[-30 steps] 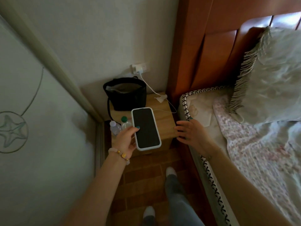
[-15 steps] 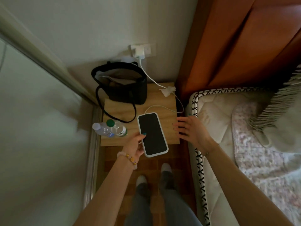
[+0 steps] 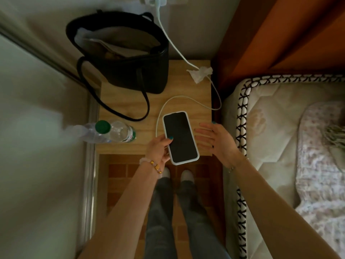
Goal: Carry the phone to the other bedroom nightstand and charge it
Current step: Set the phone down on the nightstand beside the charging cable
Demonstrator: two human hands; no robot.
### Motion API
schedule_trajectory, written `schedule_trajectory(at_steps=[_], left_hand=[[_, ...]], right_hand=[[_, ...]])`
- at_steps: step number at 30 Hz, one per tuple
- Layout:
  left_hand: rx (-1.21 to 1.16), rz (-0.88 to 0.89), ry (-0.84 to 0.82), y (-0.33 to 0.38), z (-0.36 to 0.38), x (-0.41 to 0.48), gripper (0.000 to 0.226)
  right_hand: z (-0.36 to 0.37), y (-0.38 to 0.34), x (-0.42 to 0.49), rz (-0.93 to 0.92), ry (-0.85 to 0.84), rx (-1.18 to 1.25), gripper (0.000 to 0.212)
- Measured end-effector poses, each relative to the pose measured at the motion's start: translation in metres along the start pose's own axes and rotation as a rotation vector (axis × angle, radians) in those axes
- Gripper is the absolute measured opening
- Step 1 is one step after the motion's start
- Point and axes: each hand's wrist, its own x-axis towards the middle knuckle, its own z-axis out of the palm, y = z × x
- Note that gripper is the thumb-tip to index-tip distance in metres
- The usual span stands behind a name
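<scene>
The phone (image 3: 180, 137), dark screen up in a pale case, hangs over the front right part of the wooden nightstand (image 3: 121, 109). My left hand (image 3: 158, 149) grips its lower left edge, thumb on the screen. My right hand (image 3: 214, 141) hovers just right of the phone, fingers spread, holding nothing. A white charging cable (image 3: 179, 98) runs from the wall plug (image 3: 155, 0) down across the nightstand, loops and disappears behind the phone's left side; its end is hidden.
A black open handbag (image 3: 123, 51) fills the nightstand's back left. Plastic water bottles (image 3: 110, 131) stand at its left front edge. A crumpled tissue (image 3: 200, 73) lies at the back right. The mattress (image 3: 280, 139) and orange headboard (image 3: 280, 34) border the right side; a pale wall is on the left.
I have stepped closer and now look more straight down on the nightstand. The phone has stayed in my left hand over the front right of the top, my right hand open beside it.
</scene>
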Motion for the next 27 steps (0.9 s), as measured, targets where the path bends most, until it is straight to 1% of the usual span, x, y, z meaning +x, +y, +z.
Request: schedule_trajectory(at_steps=[5,8,10,11,13,18,21,24,27], left_hand=[[0.050,0.028,-0.039,-0.004,-0.005,0.024,0.024],[0.100,0.034,-0.062,-0.004,-0.007,0.032,0.023],[0.139,0.044,-0.081,-0.002,-0.010,0.036,0.020],[0.150,0.048,-0.085,-0.001,-0.011,0.038,0.019],[0.174,0.057,-0.086,0.001,-0.014,0.041,0.019],[0.226,0.100,-0.094,0.007,-0.015,0.049,0.023],[0.260,0.136,-0.109,0.011,-0.011,0.050,0.015],[0.312,0.156,-0.123,0.016,-0.006,0.055,0.020],[0.327,0.142,-0.128,0.020,-0.004,0.061,0.021]], right_hand=[[0.017,0.016,0.022,0.076,-0.015,0.016,0.041],[0.025,0.024,0.031,0.095,-0.020,0.014,0.030],[0.027,0.028,0.035,0.066,-0.044,-0.031,0.021],[0.028,0.029,0.036,0.048,-0.056,-0.054,0.020],[0.031,0.032,0.038,0.025,-0.060,-0.085,0.023],[0.038,0.034,0.041,-0.012,-0.002,-0.182,0.030],[0.039,0.032,0.043,-0.011,0.031,-0.218,0.031],[0.039,0.030,0.049,-0.014,0.066,-0.245,0.033],[0.037,0.026,0.059,-0.031,0.121,-0.269,0.032]])
